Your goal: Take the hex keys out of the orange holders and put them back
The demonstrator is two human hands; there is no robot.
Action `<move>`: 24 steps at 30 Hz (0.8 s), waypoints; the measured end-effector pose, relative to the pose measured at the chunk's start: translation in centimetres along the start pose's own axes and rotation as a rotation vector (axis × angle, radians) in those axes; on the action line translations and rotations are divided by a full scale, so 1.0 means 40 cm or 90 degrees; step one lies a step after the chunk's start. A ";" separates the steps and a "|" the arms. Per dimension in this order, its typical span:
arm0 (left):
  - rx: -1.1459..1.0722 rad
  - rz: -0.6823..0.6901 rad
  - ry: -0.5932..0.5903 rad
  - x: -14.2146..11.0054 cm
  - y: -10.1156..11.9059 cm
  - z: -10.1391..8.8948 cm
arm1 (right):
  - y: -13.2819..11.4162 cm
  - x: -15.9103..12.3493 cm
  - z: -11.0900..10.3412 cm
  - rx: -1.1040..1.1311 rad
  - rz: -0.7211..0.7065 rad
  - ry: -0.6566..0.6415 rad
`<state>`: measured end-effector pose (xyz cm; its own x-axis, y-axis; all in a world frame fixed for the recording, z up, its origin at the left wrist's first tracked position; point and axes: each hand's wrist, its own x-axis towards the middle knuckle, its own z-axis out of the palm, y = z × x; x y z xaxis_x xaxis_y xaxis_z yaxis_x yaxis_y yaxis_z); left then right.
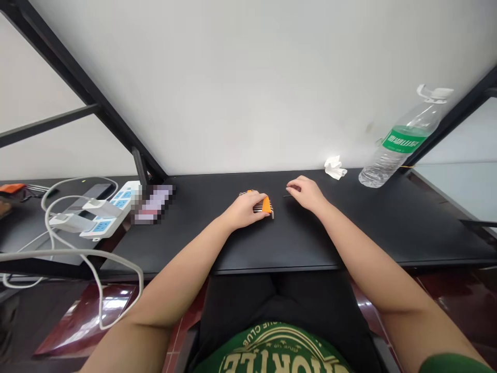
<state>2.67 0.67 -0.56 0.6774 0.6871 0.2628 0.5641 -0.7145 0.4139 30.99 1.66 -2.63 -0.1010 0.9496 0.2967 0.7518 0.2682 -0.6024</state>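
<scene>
On the black table, my left hand (pixel 247 210) is closed around an orange hex key holder (pixel 266 204). Several silver hex keys show in a row beside its orange ends, and my fingers hide part of the set. To the right, my right hand (pixel 305 192) pinches a thin dark hex key (pixel 287 196). Only a short straight end of it sticks out to the left of the fingertips. A gap of bare tabletop separates the two hands.
A crumpled white tissue (pixel 334 167) lies near the wall, with a tall water bottle (pixel 402 142) farther right. At left are a pixelated phone-like object (pixel 154 204), a white power strip (pixel 112 210) and looping white cables (pixel 97 280). Black frame bars (pixel 93 98) rise at both sides.
</scene>
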 end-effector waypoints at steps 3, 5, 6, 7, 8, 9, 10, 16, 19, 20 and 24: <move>0.012 -0.020 -0.047 -0.001 -0.012 -0.003 | 0.030 0.011 -0.010 -0.135 0.001 -0.060; 0.011 -0.033 -0.063 -0.002 -0.019 -0.002 | 0.022 0.011 -0.012 -0.195 -0.013 -0.126; 0.010 -0.039 -0.066 -0.003 -0.022 0.000 | 0.011 0.010 -0.012 -0.221 -0.010 -0.153; 0.010 -0.044 -0.068 -0.003 -0.024 0.001 | -0.004 0.008 -0.014 -0.244 0.000 -0.174; 0.010 -0.047 -0.071 -0.003 -0.025 0.003 | -0.020 0.005 -0.015 -0.265 0.014 -0.192; 0.010 -0.048 -0.072 -0.002 -0.026 0.004 | -0.035 0.002 -0.017 -0.281 0.032 -0.211; 0.009 -0.048 -0.074 -0.002 -0.026 0.005 | -0.050 -0.002 -0.019 -0.292 0.050 -0.231; -0.023 -0.023 -0.066 0.000 -0.025 0.008 | -0.080 -0.029 -0.009 -0.159 -0.042 -0.231; -0.018 0.002 -0.055 0.001 -0.027 0.009 | -0.074 -0.036 0.008 -0.012 -0.105 -0.230; -0.020 0.007 -0.052 0.001 -0.027 0.009 | -0.073 -0.037 0.013 0.021 -0.117 -0.233; -0.030 0.018 -0.047 0.000 -0.029 0.009 | -0.074 -0.036 0.027 0.058 -0.160 -0.208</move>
<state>2.21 1.44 -1.35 0.7265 0.6538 0.2113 0.5222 -0.7252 0.4487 28.21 -0.34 -2.06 -0.4863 0.8504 0.2011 0.6183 0.4974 -0.6085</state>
